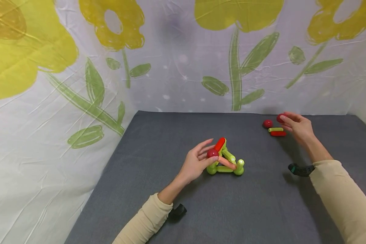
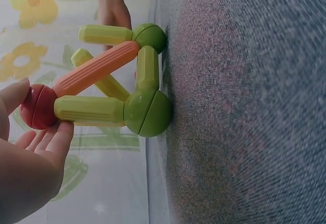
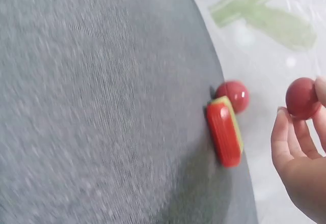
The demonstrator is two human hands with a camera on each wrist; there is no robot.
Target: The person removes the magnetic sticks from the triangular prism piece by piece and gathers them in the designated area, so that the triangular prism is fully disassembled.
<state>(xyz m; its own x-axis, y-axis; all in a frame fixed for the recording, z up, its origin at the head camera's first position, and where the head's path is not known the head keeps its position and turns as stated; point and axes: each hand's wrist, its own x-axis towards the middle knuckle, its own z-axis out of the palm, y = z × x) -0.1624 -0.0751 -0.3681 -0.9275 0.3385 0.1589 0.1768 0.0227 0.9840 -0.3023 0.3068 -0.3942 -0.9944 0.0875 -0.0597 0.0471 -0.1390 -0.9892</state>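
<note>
My left hand (image 1: 196,162) pinches a red ball (image 1: 212,154) between thumb and fingers. That ball sits at the upper corner of a frame of rods and balls standing on the table. An orange rod (image 2: 97,68) and a yellow-green rod (image 2: 89,109) run from it down to green balls (image 2: 148,112) at the base. A red rod (image 1: 220,144) also meets it on the far side. Over at the back right, my right hand (image 1: 299,128) holds another red ball (image 3: 301,99) with its fingertips, raised above the table.
Beneath the right hand lie a red ball (image 1: 267,123), a yellow-green rod (image 1: 276,129) and a red rod (image 1: 278,134). The dark grey table (image 1: 134,189) ends at a flower-printed cloth backdrop (image 1: 177,84). Black wrist devices (image 1: 300,169) hang at both sleeves.
</note>
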